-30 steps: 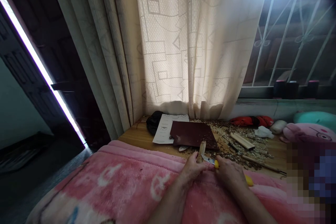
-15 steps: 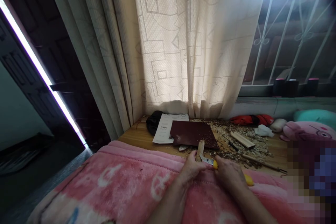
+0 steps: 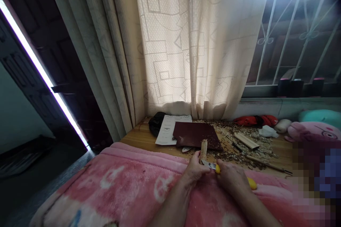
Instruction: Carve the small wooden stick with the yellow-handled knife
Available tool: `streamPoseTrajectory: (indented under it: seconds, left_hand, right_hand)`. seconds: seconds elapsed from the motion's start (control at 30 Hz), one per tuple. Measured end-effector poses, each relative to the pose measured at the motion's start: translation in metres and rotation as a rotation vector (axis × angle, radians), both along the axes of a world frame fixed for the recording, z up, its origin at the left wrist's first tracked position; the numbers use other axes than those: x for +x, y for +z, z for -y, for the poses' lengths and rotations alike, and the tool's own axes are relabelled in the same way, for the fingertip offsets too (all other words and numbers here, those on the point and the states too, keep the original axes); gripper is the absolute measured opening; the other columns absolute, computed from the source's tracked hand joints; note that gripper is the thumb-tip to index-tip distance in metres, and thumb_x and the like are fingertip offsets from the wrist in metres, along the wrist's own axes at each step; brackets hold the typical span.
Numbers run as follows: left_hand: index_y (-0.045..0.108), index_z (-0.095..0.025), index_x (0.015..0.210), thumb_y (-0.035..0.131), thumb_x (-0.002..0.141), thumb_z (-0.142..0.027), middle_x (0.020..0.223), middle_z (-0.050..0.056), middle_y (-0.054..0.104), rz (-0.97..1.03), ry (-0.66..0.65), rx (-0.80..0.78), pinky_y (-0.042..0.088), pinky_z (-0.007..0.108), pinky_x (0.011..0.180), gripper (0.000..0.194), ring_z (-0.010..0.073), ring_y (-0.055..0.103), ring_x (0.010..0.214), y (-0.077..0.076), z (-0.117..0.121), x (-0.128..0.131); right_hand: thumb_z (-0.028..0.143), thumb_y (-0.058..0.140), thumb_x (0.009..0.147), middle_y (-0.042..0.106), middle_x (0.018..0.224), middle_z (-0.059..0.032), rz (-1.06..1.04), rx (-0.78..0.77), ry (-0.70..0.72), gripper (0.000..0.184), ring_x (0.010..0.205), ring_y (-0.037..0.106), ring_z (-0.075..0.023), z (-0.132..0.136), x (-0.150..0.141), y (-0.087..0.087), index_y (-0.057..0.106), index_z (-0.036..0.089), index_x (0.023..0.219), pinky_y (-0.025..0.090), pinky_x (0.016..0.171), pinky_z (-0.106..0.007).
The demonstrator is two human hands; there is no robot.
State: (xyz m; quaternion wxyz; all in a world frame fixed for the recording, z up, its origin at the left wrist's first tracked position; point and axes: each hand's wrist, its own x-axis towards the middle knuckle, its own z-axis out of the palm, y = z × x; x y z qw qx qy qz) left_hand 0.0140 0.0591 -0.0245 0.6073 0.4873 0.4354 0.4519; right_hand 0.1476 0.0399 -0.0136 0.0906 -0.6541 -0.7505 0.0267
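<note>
My left hand (image 3: 195, 169) is closed round the lower part of a pale stick of wood (image 3: 204, 148), which stands up out of the fist. In my right hand (image 3: 232, 176) is a knife with a yellow handle (image 3: 218, 169); the handle's other end shows behind the fist. Its short metal blade (image 3: 209, 164) points left and meets the wood just above my left thumb. Both forearms rest over a pink patterned blanket (image 3: 128, 181). The finger undersides are hidden.
Wood shavings (image 3: 229, 134) litter the wooden tabletop (image 3: 142, 134) and a dark red board (image 3: 195, 133). Near them lie a white printed sheet (image 3: 165, 136), a pale wood block (image 3: 246, 140), a thin stick (image 3: 265, 164), white tissue (image 3: 268, 131) and a pink plush toy (image 3: 306, 131).
The knife blade has shifted slightly left and down along the wood, towards my left thumb. The stick now stands a little more upright. Both hands keep their hold.
</note>
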Motion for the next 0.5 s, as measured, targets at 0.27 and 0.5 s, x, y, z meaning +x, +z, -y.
streamPoseTrajectory:
  seconds: [0.27,0.5]
  left_hand:
    - [0.035,-0.017,0.098,0.059,0.046,-0.013,0.065,-0.005,0.047,0.098,-0.083,-0.101,0.020,0.013,0.032,0.058,-0.0011,0.031,0.034,0.0085,0.0087,0.0015]
    - [0.036,-0.018,0.100,0.057,0.046,-0.010,0.061,-0.006,0.045,0.106,-0.045,-0.123,0.018,0.013,0.031,0.058,-0.0015,0.029,0.032,0.0083,0.0080,0.0027]
  right_hand:
    - [0.024,0.035,0.067,0.059,0.072,-0.0036,0.006,-0.010,-0.016,0.019,0.067,0.052,-0.0166,-0.0002,-0.0005,0.0012,0.051,0.021,0.076,0.028,0.055,-0.025]
    - [0.025,0.036,0.068,0.059,0.072,-0.0035,0.000,0.003,-0.006,0.017,0.068,0.053,-0.0164,0.0003,-0.0001,0.0005,0.051,0.020,0.076,0.028,0.055,-0.024]
